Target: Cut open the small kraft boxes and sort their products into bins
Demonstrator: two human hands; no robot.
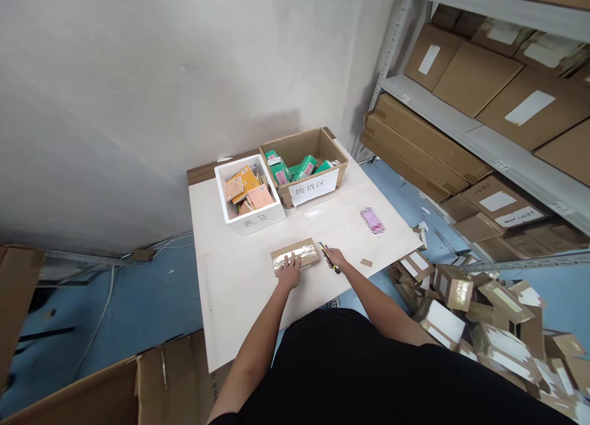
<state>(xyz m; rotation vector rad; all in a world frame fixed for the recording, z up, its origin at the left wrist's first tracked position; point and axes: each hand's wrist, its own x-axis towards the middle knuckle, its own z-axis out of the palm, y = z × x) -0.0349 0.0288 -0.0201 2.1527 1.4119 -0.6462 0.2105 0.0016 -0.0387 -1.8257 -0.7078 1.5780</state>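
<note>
A small cardboard box with shiny clear tape across its top lies on the white table. On its near side rests my left hand, fingers spread over the tape and not wrapped round the box. To the right, my right hand is closed round a black and yellow utility knife. The knife's tip points up and away, beside the box's right end and apart from it.
Behind stand a white foam box of orange and pink packets and a carton of green boxes. A blurred pink item and a cardboard scrap lie rightward. Opened cartons heap the floor below loaded shelves.
</note>
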